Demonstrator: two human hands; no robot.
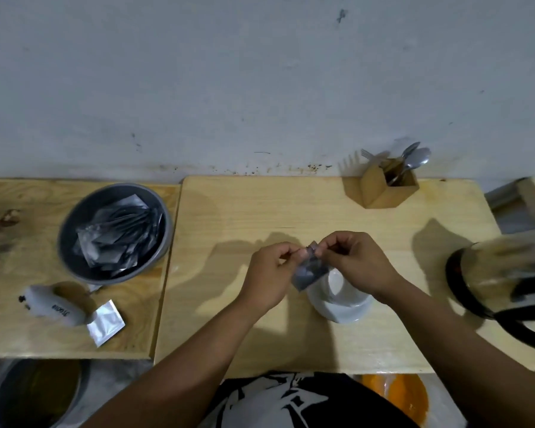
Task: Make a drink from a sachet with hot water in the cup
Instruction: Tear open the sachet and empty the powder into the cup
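Observation:
A small silver sachet [309,271] hangs just above the left rim of a white cup [340,299] that stands on the wooden table [260,211]. My left hand [271,274] pinches the sachet's top left corner. My right hand [357,261] pinches its top right corner, fingers closed on the foil. The cup's inside is partly hidden by the sachet and my right wrist. A glass kettle [501,279] with a black handle stands at the right edge.
A grey bowl [71,230] of several foil sachets sits on the left board, with a loose sachet [105,322] and a white bottle [54,305] lying in front of it. A wooden holder [380,188] with spoons and a fork stands at the back right.

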